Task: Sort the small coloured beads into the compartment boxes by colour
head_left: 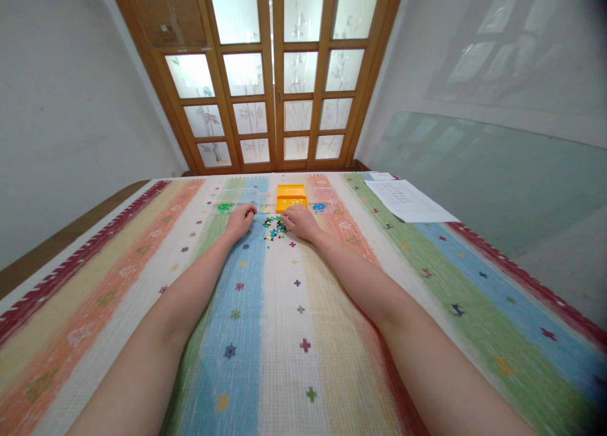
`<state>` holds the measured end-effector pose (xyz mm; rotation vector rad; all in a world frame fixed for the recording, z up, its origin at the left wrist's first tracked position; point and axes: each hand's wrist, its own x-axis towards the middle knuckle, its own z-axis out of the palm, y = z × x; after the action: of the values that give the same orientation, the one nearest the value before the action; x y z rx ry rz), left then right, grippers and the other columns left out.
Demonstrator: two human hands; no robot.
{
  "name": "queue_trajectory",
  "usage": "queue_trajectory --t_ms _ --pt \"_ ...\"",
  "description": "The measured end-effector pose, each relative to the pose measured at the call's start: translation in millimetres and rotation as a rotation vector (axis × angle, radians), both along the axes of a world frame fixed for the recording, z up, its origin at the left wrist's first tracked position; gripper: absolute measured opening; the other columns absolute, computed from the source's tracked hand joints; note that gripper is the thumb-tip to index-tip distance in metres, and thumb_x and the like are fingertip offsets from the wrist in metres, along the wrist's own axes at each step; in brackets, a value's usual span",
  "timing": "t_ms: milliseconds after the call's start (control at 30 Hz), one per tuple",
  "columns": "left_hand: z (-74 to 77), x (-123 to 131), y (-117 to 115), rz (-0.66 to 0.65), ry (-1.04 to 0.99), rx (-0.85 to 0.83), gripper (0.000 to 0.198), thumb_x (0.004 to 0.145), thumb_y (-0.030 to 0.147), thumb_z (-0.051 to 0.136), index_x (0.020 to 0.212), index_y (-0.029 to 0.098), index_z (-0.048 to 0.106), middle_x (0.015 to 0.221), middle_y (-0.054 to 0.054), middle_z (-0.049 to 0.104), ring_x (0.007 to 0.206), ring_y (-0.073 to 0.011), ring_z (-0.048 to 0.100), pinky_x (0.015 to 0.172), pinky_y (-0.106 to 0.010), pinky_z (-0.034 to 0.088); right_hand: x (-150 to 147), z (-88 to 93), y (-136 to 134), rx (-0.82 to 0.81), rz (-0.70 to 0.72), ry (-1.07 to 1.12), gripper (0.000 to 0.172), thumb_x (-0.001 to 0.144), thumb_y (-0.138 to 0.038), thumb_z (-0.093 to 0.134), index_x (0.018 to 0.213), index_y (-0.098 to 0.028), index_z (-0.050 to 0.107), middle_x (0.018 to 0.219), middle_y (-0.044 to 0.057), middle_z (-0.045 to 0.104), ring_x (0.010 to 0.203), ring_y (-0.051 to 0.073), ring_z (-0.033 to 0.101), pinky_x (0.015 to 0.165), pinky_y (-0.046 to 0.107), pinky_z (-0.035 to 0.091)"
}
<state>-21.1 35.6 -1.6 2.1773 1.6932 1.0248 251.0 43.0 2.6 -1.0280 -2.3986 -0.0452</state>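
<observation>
A small heap of tiny coloured pieces (274,227) lies on the striped cloth (279,335) far out in front of me. My left hand (240,220) rests curled on the cloth just left of the heap, its fingers bent under. My right hand (298,222) lies at the heap's right edge with its fingers drawn together at the pieces. Behind the heap stands an orange tray (291,197). Clear compartments beside the tray hold green pieces (224,206) on the left and blue pieces (318,206) on the right.
A white printed sheet (408,199) lies at the far right of the cloth. A glass pane (497,177) leans on the right wall. Wooden doors with frosted panes (272,76) stand behind the table.
</observation>
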Motion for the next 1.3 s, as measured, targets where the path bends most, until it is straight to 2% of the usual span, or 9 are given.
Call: queue_trajectory --t_ms 167,233,433,667,833,1000,1133,1300 --pt "-6.7 -9 10 0.11 -0.157 0.002 0.022 0.096 0.021 0.048 0.099 0.022 0.07 0.097 -0.004 0.074 0.089 -0.021 0.066 0.084 -0.032 0.051 -15 -1.9 -10 -0.041 0.24 -0.036 0.031 0.109 -0.03 0.052 0.123 -0.022 0.078 0.125 0.01 0.076 0.119 0.024 0.064 0.106 0.04 0.043" --pt "-10.2 -12 15 0.161 -0.255 0.0 0.02 0.095 0.022 0.049 0.101 0.021 0.068 0.098 -0.004 0.073 0.086 -0.0198 0.066 0.082 -0.031 0.051 -19 -5.3 -11 -0.045 0.289 -0.044 0.032 0.107 -0.027 0.054 0.129 -0.024 0.077 0.132 0.009 0.073 0.125 0.025 0.063 0.11 0.041 0.043" --pt "-16.7 -23 24 0.225 -0.477 -0.068 0.024 0.095 0.022 0.046 0.106 0.019 0.067 0.092 -0.004 0.07 0.069 -0.0159 0.06 0.067 -0.027 0.049 -19 -16.6 -5 -0.027 0.238 -0.029 0.036 0.107 -0.029 0.056 0.14 -0.024 0.07 0.141 0.011 0.068 0.133 0.024 0.059 0.115 0.042 0.043" --pt "-17.0 -24 25 0.231 -0.506 -0.093 0.027 0.091 0.02 0.047 0.103 0.018 0.071 0.094 -0.004 0.072 0.069 -0.016 0.062 0.068 -0.027 0.051 -20 -20.8 -3 -0.035 0.183 -0.056 0.035 0.109 -0.034 0.053 0.137 -0.023 0.072 0.147 0.012 0.063 0.138 0.026 0.055 0.117 0.044 0.041" --pt "-20.0 -23 26 0.214 -0.595 -0.102 0.036 0.093 0.025 0.049 0.117 0.015 0.073 0.109 -0.008 0.077 0.062 -0.0132 0.057 0.063 -0.027 0.049 -18 -17.7 -3 -0.024 0.185 -0.022 0.027 0.107 -0.03 0.058 0.122 -0.023 0.078 0.138 0.011 0.067 0.13 0.026 0.058 0.113 0.043 0.043" --pt "-21.7 -23 26 0.202 -0.623 -0.106 0.047 0.094 0.022 0.051 0.137 0.014 0.068 0.125 -0.009 0.076 0.057 -0.0096 0.053 0.06 -0.024 0.047 -15 -20.1 0 -0.01 0.194 0.029 0.021 0.105 -0.028 0.061 0.111 -0.021 0.079 0.121 0.011 0.073 0.119 0.026 0.062 0.107 0.041 0.046" --pt "-21.8 -23 25 0.176 -0.645 -0.111 0.055 0.094 0.02 0.054 0.149 0.014 0.058 0.131 -0.012 0.074 0.055 -0.0074 0.052 0.057 -0.022 0.047 -16 -24.7 3 0.011 0.208 0.053 0.023 0.106 -0.03 0.061 0.118 -0.021 0.078 0.124 0.011 0.072 0.12 0.026 0.061 0.106 0.041 0.046" --pt "-20.9 -22 26 0.196 -0.603 -0.128 0.05 0.095 0.021 0.056 0.145 0.015 0.06 0.124 -0.012 0.076 0.059 -0.0099 0.057 0.064 -0.025 0.052 -17 -24.8 3 0.006 0.213 -0.009 0.025 0.106 -0.034 0.061 0.123 -0.025 0.076 0.131 0.01 0.069 0.124 0.026 0.059 0.108 0.041 0.045"
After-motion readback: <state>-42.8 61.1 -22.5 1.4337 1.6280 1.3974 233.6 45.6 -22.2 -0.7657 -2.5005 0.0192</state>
